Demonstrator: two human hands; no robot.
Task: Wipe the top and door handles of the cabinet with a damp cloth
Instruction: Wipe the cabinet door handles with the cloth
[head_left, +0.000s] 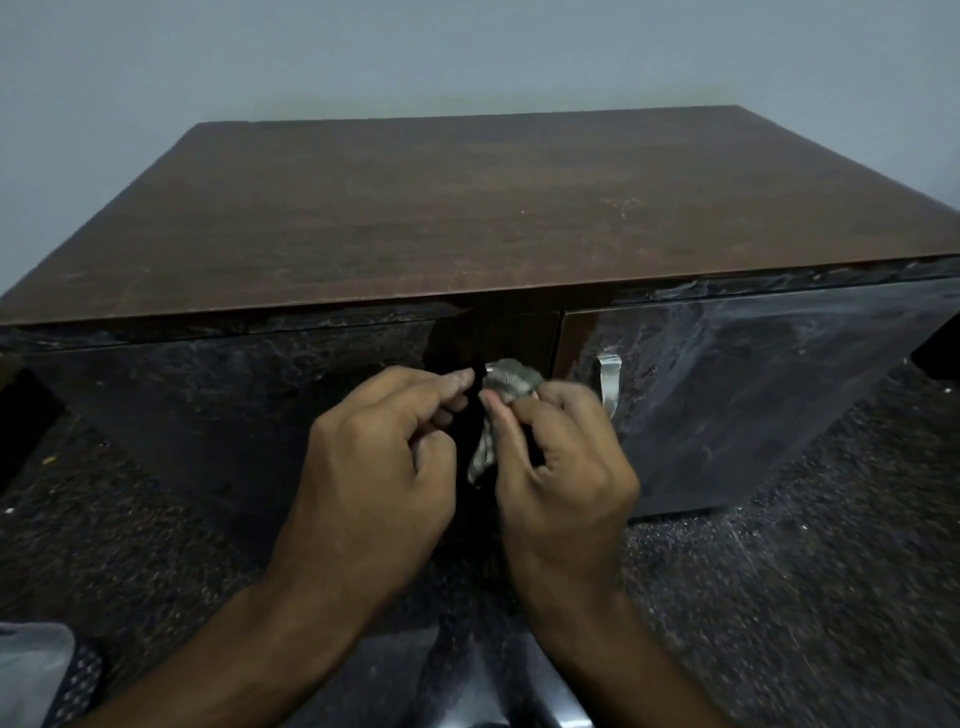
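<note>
A low cabinet with a brown wood-grain top (467, 208) and two glossy dark doors stands in front of me. My right hand (561, 467) grips a crumpled grey cloth (511, 382) against the middle of the cabinet front, by the inner edge of the left door (208, 415). My left hand (374, 467) has its fingers curled and pinches that dark door edge right beside the cloth. Any handle on the left door is hidden behind my hands. The right door (753, 389) carries a silver handle (608, 382), just right of my right hand's knuckles.
The cabinet stands against a pale wall (467, 52) on a dark speckled floor (805, 597). A light grey fabric item (31, 670) lies at the bottom left. A dark gap (26, 415) shows left of the cabinet.
</note>
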